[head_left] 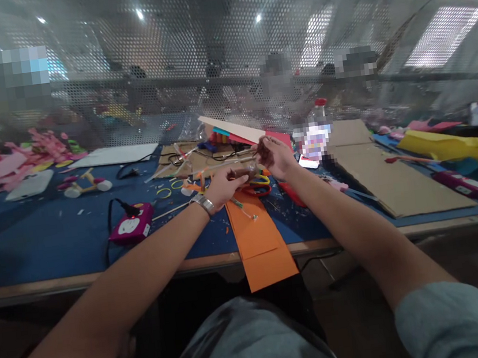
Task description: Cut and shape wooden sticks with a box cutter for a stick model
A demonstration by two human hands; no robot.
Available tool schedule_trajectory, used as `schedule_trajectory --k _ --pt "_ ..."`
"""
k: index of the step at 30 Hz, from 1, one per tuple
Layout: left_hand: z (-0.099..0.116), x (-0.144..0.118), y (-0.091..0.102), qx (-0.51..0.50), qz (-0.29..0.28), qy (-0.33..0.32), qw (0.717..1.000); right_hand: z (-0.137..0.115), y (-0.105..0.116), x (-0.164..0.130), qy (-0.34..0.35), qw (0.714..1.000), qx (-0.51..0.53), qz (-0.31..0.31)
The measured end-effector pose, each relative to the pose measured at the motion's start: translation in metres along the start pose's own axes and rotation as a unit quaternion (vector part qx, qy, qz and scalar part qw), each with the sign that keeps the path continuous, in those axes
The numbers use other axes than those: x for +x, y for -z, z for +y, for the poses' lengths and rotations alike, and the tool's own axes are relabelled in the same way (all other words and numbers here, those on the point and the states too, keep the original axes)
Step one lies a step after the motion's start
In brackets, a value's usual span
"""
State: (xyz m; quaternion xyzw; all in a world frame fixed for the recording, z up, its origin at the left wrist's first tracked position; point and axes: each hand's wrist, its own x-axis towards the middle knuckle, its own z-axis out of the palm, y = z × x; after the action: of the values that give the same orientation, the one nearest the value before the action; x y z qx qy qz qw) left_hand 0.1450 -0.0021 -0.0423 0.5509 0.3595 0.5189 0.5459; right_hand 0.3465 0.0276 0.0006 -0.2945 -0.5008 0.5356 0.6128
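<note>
My left hand [221,186], with a metal watch on its wrist, is closed around a small brown rolled piece [242,173] with a shiny end. My right hand [279,158] pinches a dark brown, crumpled or curled bit [265,151] just above and right of it. Whether the two brown parts are joined cannot be made out. Below my hands, orange paper sheets [258,232] hang over the table's front edge. Scissors with red and yellow handles [259,186] lie right beneath the hands. A small green-tipped stick [242,206] rests on the orange paper.
A purple power box [132,224] with a plugged cable stands left, near a small wheeled model [87,183]. Cardboard [399,174] and yellow paper [457,147] lie right. Behind are a lit phone [316,141], a red-capped bottle [320,112] and a perforated metal screen [188,51].
</note>
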Motion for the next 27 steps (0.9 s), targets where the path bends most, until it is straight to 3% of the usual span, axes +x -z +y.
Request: schedule_trajectory --k 5,15,21,27 --pt "0.002 -0.001 -0.001 0.002 -0.013 0.014 1.0 -0.002 0.003 0.001 0.015 1.0 -0.009 0.003" --pt "0.013 -0.002 -0.004 -0.049 0.0 0.011 0.999 0.006 -0.003 -0.01 0.049 0.982 -0.125 -0.132" --pt "0.013 -0.001 -0.004 -0.058 0.018 0.007 0.998 0.007 -0.004 -0.01 0.084 0.971 -0.17 -0.145" --pt "0.014 -0.005 -0.006 -0.05 0.005 0.003 0.999 0.004 -0.004 -0.013 0.067 0.962 -0.185 -0.187"
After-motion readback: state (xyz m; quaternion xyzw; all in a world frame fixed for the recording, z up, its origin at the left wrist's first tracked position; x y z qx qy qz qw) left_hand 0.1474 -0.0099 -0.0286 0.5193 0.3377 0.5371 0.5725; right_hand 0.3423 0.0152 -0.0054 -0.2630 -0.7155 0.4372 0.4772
